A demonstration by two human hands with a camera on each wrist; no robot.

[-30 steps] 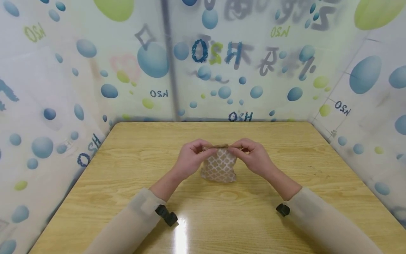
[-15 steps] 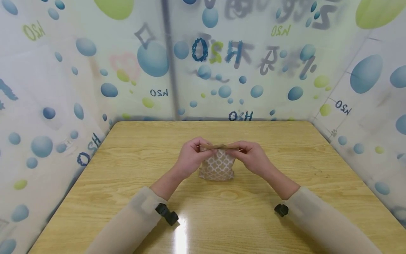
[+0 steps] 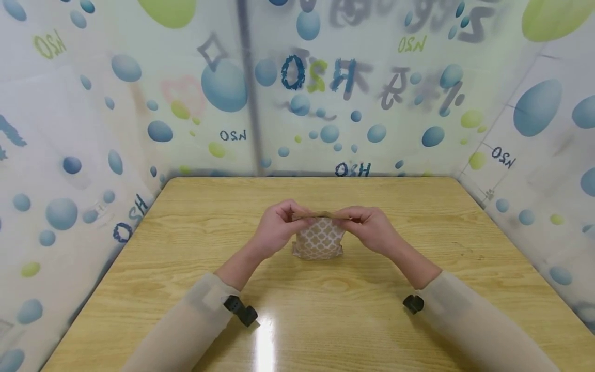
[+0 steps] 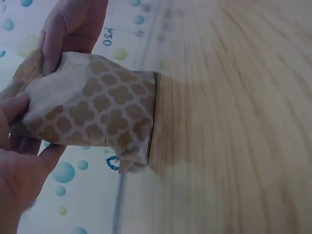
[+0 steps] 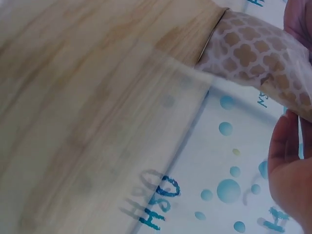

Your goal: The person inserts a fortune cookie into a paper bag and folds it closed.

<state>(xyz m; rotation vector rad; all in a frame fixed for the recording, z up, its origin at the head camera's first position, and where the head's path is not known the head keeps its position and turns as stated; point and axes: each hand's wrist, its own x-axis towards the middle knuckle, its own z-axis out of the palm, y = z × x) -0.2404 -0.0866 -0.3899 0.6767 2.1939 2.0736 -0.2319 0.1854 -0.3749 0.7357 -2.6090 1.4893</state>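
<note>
A small brown paper bag [image 3: 319, 240] with a white quatrefoil lattice print stands on the table in front of me. Its top edge is turned over into a plain brown strip [image 3: 322, 214]. My left hand [image 3: 275, 230] pinches the left end of that strip between thumb and fingers, while my right hand [image 3: 375, 232] pinches the right end. From the left wrist, the bag [image 4: 105, 107] shows a bulging body and its base down at the wood. In the right wrist view, the bag's [image 5: 248, 46] side is creased inward. What the bag contains is hidden.
The wooden table [image 3: 186, 279] reaches back to a wall sheet [image 3: 395, 108] printed with blue and green bubbles. Similar sheets border both sides. Black wrist straps [image 3: 240, 310] sit at the cuffs of the light sleeves.
The brown strip along the bag's top shows longer and wider between my hands than one second ago. The bag's bottom edge has shifted slightly away from me. Both hands keep their pinch.
</note>
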